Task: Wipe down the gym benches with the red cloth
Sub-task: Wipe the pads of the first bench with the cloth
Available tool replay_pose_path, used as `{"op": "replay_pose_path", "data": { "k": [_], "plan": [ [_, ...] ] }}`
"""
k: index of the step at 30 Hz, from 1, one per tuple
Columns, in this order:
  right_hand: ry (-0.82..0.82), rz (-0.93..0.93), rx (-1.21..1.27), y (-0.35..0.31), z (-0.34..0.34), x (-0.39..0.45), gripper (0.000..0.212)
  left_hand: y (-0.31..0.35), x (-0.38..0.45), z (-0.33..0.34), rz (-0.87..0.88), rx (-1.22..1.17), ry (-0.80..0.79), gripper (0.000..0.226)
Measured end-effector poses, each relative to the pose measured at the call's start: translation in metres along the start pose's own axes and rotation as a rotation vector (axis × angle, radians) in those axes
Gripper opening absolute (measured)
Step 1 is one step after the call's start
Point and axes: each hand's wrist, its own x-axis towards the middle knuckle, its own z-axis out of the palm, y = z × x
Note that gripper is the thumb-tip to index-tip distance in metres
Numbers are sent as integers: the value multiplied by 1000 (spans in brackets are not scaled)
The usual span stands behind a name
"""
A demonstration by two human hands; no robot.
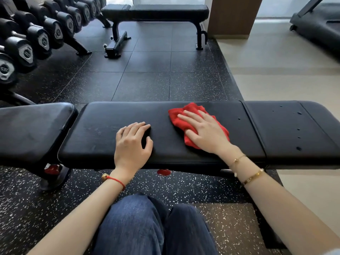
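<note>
**Right grip flat on red cloth, left grip resting on table**

Right grip [204,131]: fingers straight and spread, palm pressing the red cloth [185,115] down onto the table [103,126]; nothing is curled round the cloth. Two gold bracelets on that wrist.

Left grip [133,142]: fingers loosely bent, tips touching the black pad, holding nothing. Red string bracelet on that wrist.

Red cloth: crumpled, lying on the middle pad, right of centre, close to the far edge; part of it shows beyond the fingertips and below the palm.

Table: black padded gym bench in three sections, running left to right. A seam lies right of the cloth; a gap separates the left section. Bare pad lies between the two grips and left of the left grip. Several small dark spots on the right section.

Second bench [156,11]: far side of the speckled floor [147,80], well apart.

Dumbbell rack [36,34]: upper left, dumbbells in rows.

Treadmill [320,24]: upper right, on pale flooring.

Containers: none in view.
</note>
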Motion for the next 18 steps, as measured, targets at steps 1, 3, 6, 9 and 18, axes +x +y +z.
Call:
{"op": "replay_pose_path", "data": {
  "k": [1,3,6,9,18],
  "plan": [
    [4,78,-30,10,-2,5,53,1,0,0,1,4,-5,41],
    [-2,252,-65,22,-6,22,52,3,0,0,0,14,-14,41],
    [-22,355,-26,8,-2,47,52,4,0,-1,-13,7,-20,41],
    [-59,253,18,-24,6,44,52,5,-1,-4,-12,-18,-33,40],
    [-47,68,-9,-11,2,-26,56,0,-2,-3,-13,-6,-27,42]
  ]
}}
